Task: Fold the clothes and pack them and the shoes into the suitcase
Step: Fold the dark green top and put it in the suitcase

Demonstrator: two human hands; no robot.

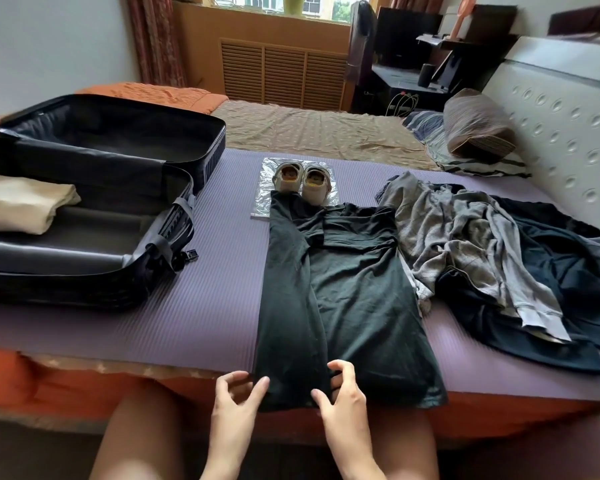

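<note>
While folding the dark green T-shirt (361,289) on the purple mat (205,271) — left long edge turned in, left hand (238,396) loosely curled at the hem, right hand (343,393) clawed on it, pinch unclear — probably turn in the other long edge next.

At left edge, suitcase (84,289) and beige folded garment (21,202) cropped; near end of one shoe (287,176) under dark-green garment (354,299).

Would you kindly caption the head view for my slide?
Left hand and right hand at half-folded dark T-shirt, open suitcase alongside.
</note>
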